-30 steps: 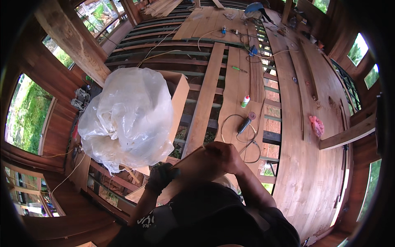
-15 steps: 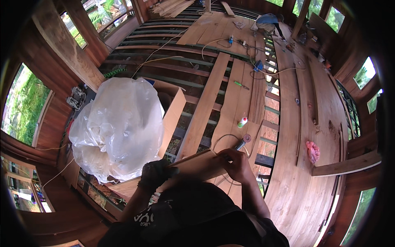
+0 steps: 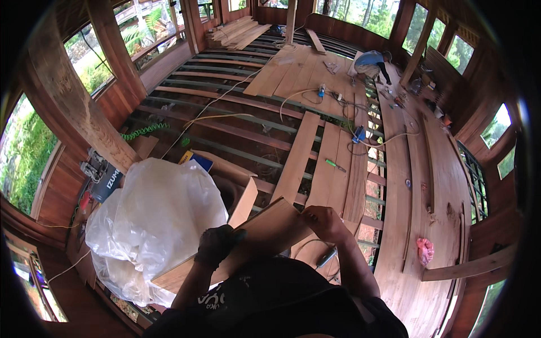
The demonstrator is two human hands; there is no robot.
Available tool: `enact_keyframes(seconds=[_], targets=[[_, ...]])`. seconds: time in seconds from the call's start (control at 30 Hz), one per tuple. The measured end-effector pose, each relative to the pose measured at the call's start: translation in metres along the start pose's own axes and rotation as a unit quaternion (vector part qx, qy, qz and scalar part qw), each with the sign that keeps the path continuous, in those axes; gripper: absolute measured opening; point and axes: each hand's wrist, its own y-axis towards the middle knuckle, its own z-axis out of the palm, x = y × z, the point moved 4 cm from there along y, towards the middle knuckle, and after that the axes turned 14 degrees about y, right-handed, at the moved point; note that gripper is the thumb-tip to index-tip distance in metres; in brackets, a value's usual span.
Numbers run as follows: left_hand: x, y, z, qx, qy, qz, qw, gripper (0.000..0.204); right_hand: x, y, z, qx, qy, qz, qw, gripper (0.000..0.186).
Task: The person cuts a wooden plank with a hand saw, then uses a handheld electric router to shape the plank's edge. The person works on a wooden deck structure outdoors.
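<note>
A wooden floorboard (image 3: pixel 273 230) is held up in front of my body, tilted, its broad face showing. My left hand (image 3: pixel 217 245), in a dark glove, is closed round its near left edge. At the board's right end my bare right hand (image 3: pixel 327 223) has its fingers curled against the corner, gripping it. Beyond my right wrist, partly covered by the arm, lies a corded power tool (image 3: pixel 327 257) on the planks. Left of the board bulges a large clear plastic bag (image 3: pixel 152 219), its contents pale, beside an open cardboard box (image 3: pixel 244 201).
Bare joists (image 3: pixel 225 115) with gaps between them span the left and middle floor. Laid planks (image 3: pixel 394 225) run along the right, with a pink plastic bag (image 3: pixel 425 251) on them. A green-handled tool (image 3: pixel 335 164) and cables lie ahead. A co-worker (image 3: pixel 372 65) crouches far right.
My view has tilted upward, showing more of the far room. The board has come up and turned, with both hands still on it. The white bottle and the grinder's disc are now out of sight.
</note>
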Motion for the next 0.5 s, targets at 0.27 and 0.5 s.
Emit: enact_keyframes(seconds=[0.27,0.5], targets=[[0.050,0.080,-0.012,0.067,-0.012,-0.075,0.995,0.049,-0.051,0.103,0.007,0.048,-0.013,0.073,0.996,0.022],[0.073,0.124,-0.016,0.067,-0.029,-0.135,0.988,0.051,-0.081,0.179,-0.007,0.108,0.050,0.134,0.984,0.024]])
